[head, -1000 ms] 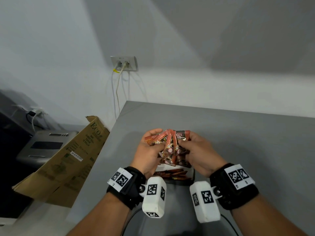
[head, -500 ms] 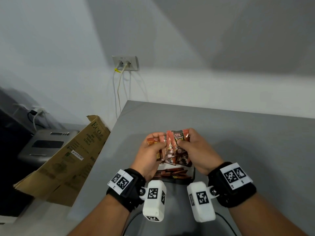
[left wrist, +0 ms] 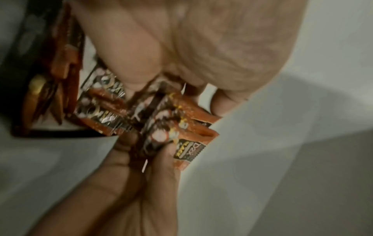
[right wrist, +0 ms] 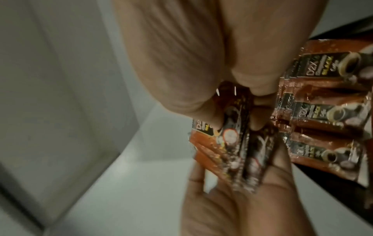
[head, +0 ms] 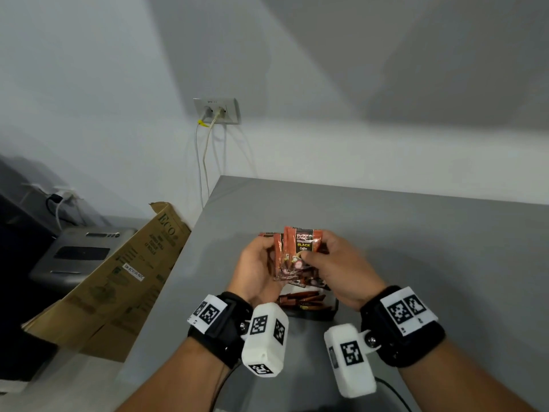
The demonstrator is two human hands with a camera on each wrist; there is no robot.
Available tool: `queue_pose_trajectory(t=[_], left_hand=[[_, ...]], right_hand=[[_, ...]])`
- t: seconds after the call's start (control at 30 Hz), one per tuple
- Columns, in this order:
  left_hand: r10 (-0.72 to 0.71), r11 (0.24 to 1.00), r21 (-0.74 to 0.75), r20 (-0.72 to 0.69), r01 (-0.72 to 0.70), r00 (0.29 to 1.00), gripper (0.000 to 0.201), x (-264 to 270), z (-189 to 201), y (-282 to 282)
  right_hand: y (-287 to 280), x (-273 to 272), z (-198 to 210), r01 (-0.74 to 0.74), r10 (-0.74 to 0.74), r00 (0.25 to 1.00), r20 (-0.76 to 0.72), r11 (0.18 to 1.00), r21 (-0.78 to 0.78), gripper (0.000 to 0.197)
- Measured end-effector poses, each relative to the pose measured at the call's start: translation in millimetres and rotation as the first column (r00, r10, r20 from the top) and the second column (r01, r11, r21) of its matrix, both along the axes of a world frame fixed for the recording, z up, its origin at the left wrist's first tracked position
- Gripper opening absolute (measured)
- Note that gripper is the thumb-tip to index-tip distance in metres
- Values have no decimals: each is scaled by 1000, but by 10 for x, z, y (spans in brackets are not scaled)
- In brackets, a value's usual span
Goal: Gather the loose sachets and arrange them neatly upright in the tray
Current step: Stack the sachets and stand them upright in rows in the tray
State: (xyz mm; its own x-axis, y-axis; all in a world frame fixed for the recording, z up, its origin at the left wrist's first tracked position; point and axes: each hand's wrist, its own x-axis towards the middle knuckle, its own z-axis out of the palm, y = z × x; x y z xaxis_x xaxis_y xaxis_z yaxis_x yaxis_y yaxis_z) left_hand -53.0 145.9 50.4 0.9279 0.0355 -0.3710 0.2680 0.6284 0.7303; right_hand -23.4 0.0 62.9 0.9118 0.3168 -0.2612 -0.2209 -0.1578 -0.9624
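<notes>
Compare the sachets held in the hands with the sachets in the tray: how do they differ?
The held sachets sit raised, gripped by the left hand and right hand; the tray sachets lie low inside the black tray, untouched. Held ones show printed fronts; tray ones mostly edges. Both share orange-brown wrappers.

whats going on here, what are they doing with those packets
A person is sorting coffee sachets over a grey table. Both hands hold one bunch of them: the left hand grips it from the left side, and the right hand pinches the front sachet. Just below the hands sits a black tray with more sachets already in it. The held bunch has not gone into the tray yet.
</notes>
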Motion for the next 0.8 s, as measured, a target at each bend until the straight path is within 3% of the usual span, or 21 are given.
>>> queue_pose_trajectory(t=[0.1, 0.17, 0.27, 0.33, 0.4, 0.5, 0.6, 0.8], left_hand=[[-109, 992, -64, -6, 108, 994, 37, -31, 2, -53], [-102, 994, -38, -45, 101, 994, 51, -54, -9, -88], [-67, 997, -30, -103, 64, 992, 67, -40, -54, -60], [-76, 997, -19, -103, 75, 992, 62, -27, -87, -21], [-104, 994, -44, -68, 101, 992, 52, -27, -118, -5], [-172, 979, -111, -9, 170, 985, 37, -56, -84, -24], [-188, 975, -119, 5, 187, 982, 35, -68, -59, -25], [-103, 994, 27, -57, 104, 993, 60, -39, -74, -54]], right_hand=[[45, -40, 4, -54, 102, 974, 202, 972, -231, 19], [78, -15, -22, -76, 228, 927, 299, 893, -444, 18], [9, 36, -6, -124, 365, 899, 242, 742, -658, 72], [-46, 19, 85, -185, 418, 865, 278, 781, -596, 106], [-65, 9, 139, -211, 512, 777, 366, 759, -615, 124], [-33, 30, 113, -214, 628, 681, 377, 663, -718, 111], [18, 14, 54, -244, 623, 658, 423, 708, -663, 88], [35, -35, 86, -280, 591, 693, 413, 748, -602, 90]])
